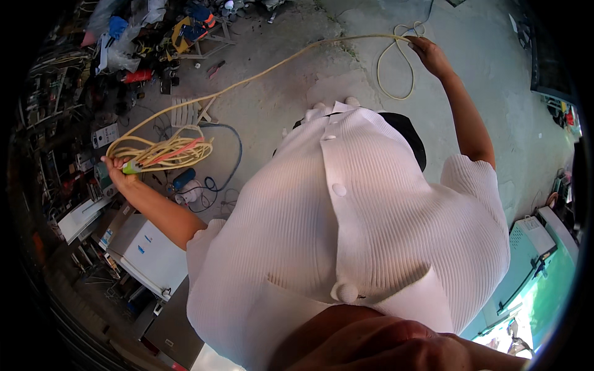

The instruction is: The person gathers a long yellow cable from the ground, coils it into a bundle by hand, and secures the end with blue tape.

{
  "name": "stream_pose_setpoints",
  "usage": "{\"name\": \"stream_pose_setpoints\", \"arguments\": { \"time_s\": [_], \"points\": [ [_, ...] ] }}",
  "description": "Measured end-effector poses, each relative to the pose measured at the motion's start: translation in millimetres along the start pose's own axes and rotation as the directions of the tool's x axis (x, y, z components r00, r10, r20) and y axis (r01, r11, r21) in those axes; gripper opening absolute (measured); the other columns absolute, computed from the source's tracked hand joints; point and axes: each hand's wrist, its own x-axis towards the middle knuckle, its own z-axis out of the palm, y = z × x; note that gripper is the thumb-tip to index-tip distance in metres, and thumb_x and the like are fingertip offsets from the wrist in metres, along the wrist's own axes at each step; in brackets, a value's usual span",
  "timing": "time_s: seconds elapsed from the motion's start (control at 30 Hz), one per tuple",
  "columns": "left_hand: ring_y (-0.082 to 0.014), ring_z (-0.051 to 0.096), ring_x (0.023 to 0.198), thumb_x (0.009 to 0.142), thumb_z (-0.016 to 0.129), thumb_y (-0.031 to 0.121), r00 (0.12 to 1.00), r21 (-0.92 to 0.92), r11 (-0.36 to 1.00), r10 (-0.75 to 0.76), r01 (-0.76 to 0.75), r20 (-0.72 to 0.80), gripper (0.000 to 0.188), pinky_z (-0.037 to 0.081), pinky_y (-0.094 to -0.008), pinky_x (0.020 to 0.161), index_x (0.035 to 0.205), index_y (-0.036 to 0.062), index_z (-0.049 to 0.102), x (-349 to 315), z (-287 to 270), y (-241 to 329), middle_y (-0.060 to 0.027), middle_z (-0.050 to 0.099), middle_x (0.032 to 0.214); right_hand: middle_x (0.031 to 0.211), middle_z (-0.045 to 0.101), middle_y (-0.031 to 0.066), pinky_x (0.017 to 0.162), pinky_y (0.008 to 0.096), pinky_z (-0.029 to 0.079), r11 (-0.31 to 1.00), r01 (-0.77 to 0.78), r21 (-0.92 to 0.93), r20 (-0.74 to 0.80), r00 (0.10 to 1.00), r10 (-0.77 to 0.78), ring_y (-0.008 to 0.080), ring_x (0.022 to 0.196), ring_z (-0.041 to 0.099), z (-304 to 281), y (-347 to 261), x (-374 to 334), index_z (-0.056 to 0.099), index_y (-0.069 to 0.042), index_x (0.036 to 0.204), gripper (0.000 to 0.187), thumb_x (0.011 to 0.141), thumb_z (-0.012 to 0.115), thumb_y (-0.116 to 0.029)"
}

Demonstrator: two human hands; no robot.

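A bundle of pale yellow cable hangs in loose loops from my left hand, out to the left with its fingers wrapped round the coils. A lime-green piece and a reddish strand show in the bundle beside that hand. From the bundle one length rises in a long arc across to my right hand, which is stretched far to the right and pinches it. Past the right fingers the cable drops into a hanging loop, and more of it lies curled on the floor behind.
Clutter fills the left side, with a red cylinder and a white slatted piece. A blue hose curves over the concrete floor near a blue cylinder. A white cabinet stands lower left, a green panel lower right.
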Motion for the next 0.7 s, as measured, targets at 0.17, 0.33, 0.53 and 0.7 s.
{"name": "stream_pose_setpoints", "arguments": {
  "time_s": [0.17, 0.33, 0.53, 0.7],
  "points": [
    [-0.0048, 0.039, 0.050, 0.087, 0.057, 0.042, 0.986, 0.017, 0.995, -0.104, 0.103, 0.131, 0.031, 0.040, -0.0237, 0.054, 0.079, 0.0137, 0.048, -25.2, 91.9, -79.2, 0.0067, 0.039, 0.056, 0.097, 0.063, 0.0106, 0.076, 0.0372, 0.048, 0.994, 0.106, -0.036, 0.271, 0.958, -0.092, 0.0306, 0.086, 0.060, -17.1, -93.5, 11.8, 0.063, -0.010, 0.105, 0.022, 0.084, 0.057, -0.014],
    [-0.0051, 0.037, 0.055, 0.082, 0.062, 0.045, 0.927, 0.005, 0.983, -0.175, 0.184, 0.331, 0.037, 0.041, -0.0261, 0.056, 0.084, 0.0111, 0.048, -55.4, 187.9, -136.5, 0.0060, 0.036, 0.062, 0.094, 0.065, 0.0097, 0.076, 0.0356, 0.048, 0.976, 0.210, 0.057, 0.625, 0.755, -0.199, 0.0290, 0.084, 0.060, -26.1, -191.5, 27.8, 0.064, -0.009, 0.103, 0.021, 0.085, 0.056, -0.016],
    [-0.0070, 0.042, 0.062, 0.081, 0.058, 0.053, 0.690, 0.137, 0.985, -0.173, 0.107, 0.703, 0.047, 0.044, -0.0271, 0.064, 0.094, 0.0082, 0.050, -94.2, 295.8, -178.0, 0.0050, 0.041, 0.068, 0.094, 0.066, 0.0053, 0.074, 0.0324, 0.049, 0.845, 0.109, 0.524, 0.433, 0.820, -0.374, 0.0179, 0.085, 0.062, -28.7, -273.8, 72.3, 0.064, -0.006, 0.107, 0.027, 0.089, 0.056, -0.025],
    [-0.0130, 0.057, 0.083, 0.088, 0.051, 0.048, 0.469, 0.263, 0.965, -0.239, 0.014, 0.850, 0.049, 0.048, -0.0265, 0.071, 0.115, 0.0067, 0.051, -118.5, 347.4, -181.5, -0.0029, 0.058, 0.094, 0.089, 0.063, 0.0004, 0.073, 0.0252, 0.044, 0.486, 0.019, 0.874, 0.165, 0.928, -0.333, 0.0072, 0.080, 0.051, -43.3, -270.5, 112.6, 0.061, 0.001, 0.103, 0.031, 0.093, 0.053, -0.026]
  ]
}}
